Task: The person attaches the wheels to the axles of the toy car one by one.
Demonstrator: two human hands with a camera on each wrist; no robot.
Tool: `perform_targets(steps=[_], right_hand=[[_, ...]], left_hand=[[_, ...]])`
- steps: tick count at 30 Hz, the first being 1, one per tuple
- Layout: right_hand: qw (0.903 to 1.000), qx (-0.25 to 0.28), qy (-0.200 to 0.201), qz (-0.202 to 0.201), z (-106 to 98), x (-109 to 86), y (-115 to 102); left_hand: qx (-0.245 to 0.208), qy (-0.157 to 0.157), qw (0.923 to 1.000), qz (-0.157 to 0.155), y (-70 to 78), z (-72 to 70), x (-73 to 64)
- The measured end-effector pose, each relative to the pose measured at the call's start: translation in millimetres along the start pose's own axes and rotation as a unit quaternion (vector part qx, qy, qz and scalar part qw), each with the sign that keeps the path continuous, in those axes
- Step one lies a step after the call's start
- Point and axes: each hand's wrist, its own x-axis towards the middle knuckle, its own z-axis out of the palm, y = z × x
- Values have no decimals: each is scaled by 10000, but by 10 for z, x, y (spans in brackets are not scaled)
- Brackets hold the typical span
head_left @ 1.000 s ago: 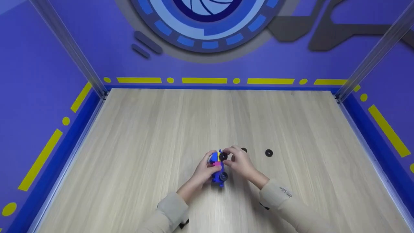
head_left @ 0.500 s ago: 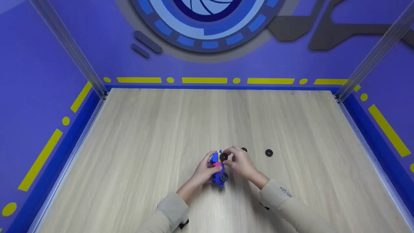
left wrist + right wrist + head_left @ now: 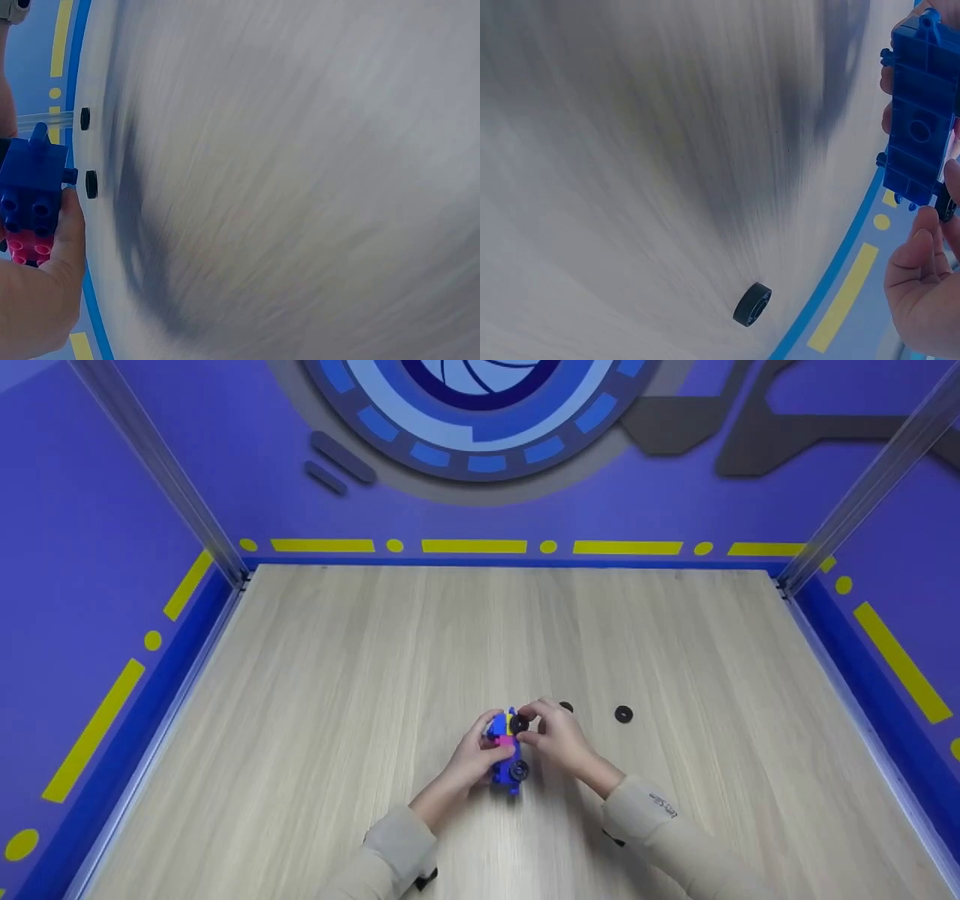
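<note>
My left hand [image 3: 474, 754] grips a small toy car [image 3: 504, 769] built of blue, pink and yellow blocks, its thumb across the pink block. One black wheel [image 3: 518, 770] sits on the near end of the car's right side. At the far end, my right hand [image 3: 556, 733] pinches another black wheel [image 3: 519, 724] against the same side. The right wrist view shows the car's blue underside [image 3: 921, 112], with bare axle stubs along one edge. Blue and pink studs [image 3: 30, 244] face the left wrist camera.
Two loose black wheels lie on the wooden table [image 3: 360, 660]. One wheel [image 3: 623, 714] is off to the right; the other wheel [image 3: 567, 707] is partly hidden behind my right hand. Blue panels [image 3: 480, 521] wall the table at the back and both sides.
The car has shifted very slightly in my hands. Both hands keep their hold, the right one still pinching the wheel at the car's far end; the loose wheels have not moved.
</note>
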Motion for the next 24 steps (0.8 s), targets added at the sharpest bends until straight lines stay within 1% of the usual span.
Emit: perform_targets(steps=[5, 7, 13, 19, 22, 24], right_hand=[[10000, 11, 4, 27, 1, -3, 5], [10000, 46, 11, 49, 4, -3, 9], [9999, 141, 76, 37, 17, -18, 11], [9993, 279, 212, 104, 33, -31, -2], [9989, 314, 261, 221, 38, -39, -11], [9986, 330, 295, 301, 42, -45, -17]], left_hand=[[129, 13, 9999, -104, 4, -4, -4], [159, 8, 9998, -101, 6, -7, -5], [121, -89, 9999, 73, 9, -17, -15], [102, -146, 9992, 363, 9, -18, -23], [170, -143, 9990, 391, 17, -14, -25], [210, -154, 9991, 344, 40, -14, -35]])
